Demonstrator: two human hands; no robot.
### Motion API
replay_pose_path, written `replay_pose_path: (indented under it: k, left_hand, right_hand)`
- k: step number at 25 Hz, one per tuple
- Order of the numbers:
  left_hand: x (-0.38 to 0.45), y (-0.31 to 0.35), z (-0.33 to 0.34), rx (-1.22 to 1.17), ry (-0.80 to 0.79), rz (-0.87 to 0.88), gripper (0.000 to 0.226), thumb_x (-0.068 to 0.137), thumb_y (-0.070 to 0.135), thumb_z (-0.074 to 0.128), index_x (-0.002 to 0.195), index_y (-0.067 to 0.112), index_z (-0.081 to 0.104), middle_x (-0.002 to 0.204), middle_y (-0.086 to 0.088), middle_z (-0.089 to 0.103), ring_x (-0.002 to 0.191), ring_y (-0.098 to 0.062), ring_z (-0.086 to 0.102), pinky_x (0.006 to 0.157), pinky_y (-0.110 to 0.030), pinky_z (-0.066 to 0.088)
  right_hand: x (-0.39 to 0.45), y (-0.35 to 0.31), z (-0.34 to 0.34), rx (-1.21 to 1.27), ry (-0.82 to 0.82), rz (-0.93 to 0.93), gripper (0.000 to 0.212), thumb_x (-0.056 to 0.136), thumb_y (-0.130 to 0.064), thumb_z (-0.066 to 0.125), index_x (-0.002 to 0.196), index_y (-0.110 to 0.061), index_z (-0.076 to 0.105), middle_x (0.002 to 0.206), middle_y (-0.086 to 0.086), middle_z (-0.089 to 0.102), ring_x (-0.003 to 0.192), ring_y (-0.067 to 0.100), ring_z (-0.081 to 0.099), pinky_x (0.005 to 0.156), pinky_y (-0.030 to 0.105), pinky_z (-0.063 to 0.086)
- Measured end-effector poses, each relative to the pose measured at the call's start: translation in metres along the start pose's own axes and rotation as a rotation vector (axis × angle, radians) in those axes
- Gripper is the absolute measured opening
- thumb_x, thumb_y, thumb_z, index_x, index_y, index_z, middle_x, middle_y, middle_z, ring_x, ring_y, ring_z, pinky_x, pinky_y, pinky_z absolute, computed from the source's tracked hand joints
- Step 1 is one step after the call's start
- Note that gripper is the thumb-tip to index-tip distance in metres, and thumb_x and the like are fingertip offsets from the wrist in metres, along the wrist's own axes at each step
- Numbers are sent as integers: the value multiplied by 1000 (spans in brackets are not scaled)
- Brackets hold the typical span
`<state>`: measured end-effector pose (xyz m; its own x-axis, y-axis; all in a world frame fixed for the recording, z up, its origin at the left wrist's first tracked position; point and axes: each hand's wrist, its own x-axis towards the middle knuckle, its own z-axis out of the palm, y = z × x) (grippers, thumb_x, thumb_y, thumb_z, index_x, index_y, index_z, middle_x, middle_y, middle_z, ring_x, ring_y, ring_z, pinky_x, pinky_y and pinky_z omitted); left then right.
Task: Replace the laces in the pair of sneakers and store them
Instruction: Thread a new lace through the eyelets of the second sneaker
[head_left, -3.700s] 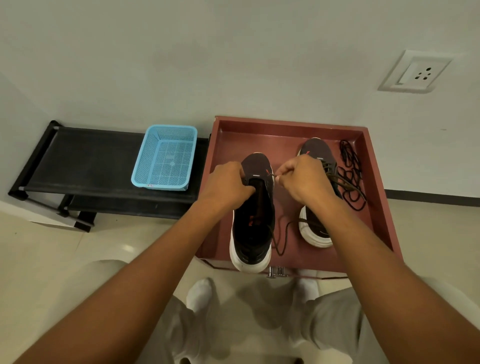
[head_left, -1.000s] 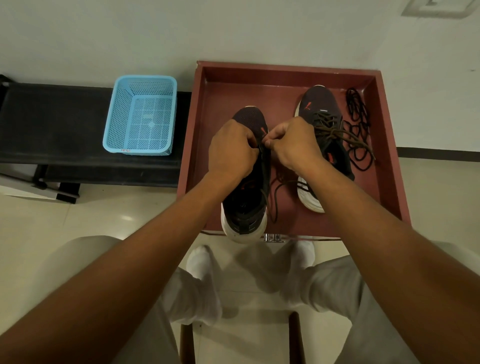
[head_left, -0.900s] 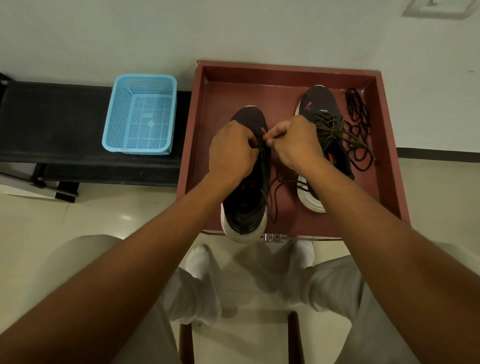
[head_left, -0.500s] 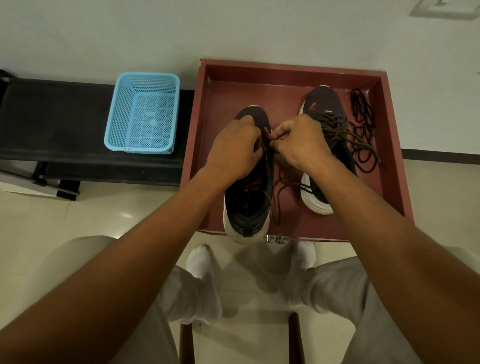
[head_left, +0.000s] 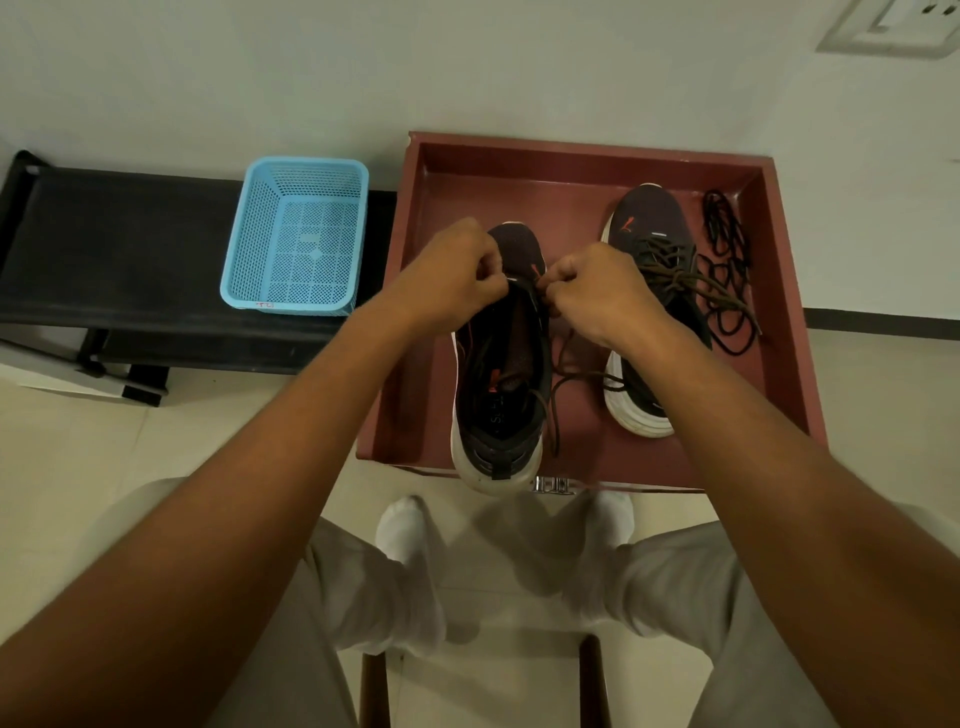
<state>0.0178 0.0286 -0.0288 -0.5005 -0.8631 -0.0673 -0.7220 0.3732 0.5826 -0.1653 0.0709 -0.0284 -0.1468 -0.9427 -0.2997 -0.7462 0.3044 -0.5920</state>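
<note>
Two dark sneakers with white soles stand in a red-brown tray (head_left: 779, 291). The left sneaker (head_left: 501, 395) is open at the tongue, its heel over the tray's near edge. My left hand (head_left: 454, 278) grips its upper left side near the toe. My right hand (head_left: 597, 291) pinches a brown lace (head_left: 558, 395) at the shoe's upper eyelets; the lace trails down beside the shoe. The right sneaker (head_left: 652, 244) is laced with a brown lace. A loose black lace (head_left: 727, 270) lies at the tray's right.
A light blue mesh basket (head_left: 296, 239) sits on a low black bench (head_left: 119, 244) left of the tray, against the wall. My knees and white socks (head_left: 410, 540) are below the tray. A wall socket (head_left: 893, 26) is at top right.
Both hands stay at the left sneaker's upper eyelets, with small finger shifts on the lace. The view has tilted slightly, so the tray sits lower in frame than a second ago.
</note>
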Motion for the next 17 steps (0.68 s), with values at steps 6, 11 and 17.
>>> replay_pose_path:
  k: [6, 11, 17]
  left_hand:
    - [-7, -3, -50, -39, 81, -69, 23, 93, 14, 65, 70, 15, 65, 74, -5, 68, 67, -14, 65, 58, -18, 46]
    - [-10, -17, -61, -537, 236, -264, 15, 100, 12, 59, 93, 0, 67, 101, -13, 72, 94, -21, 75, 82, -30, 63]
    - [4, 17, -19, -1384, 78, -342, 12, 105, 11, 39, 97, 7, 48, 92, -16, 76, 98, -35, 74, 98, -53, 56]
  right_hand:
    - [-2, -2, 0, -35, 6, -33, 28, 99, -14, 53, 99, -8, 80, 101, 10, 77, 91, 25, 71, 79, 35, 58]
    - [-10, -12, -7, 0, -35, -31, 30, 99, -33, 64, 92, -8, 78, 90, 11, 75, 84, 24, 70, 74, 33, 55]
    - [-28, -24, -3, -96, 85, -80, 28, 82, -26, 82, 91, -1, 75, 88, 15, 73, 82, 29, 69, 79, 45, 59]
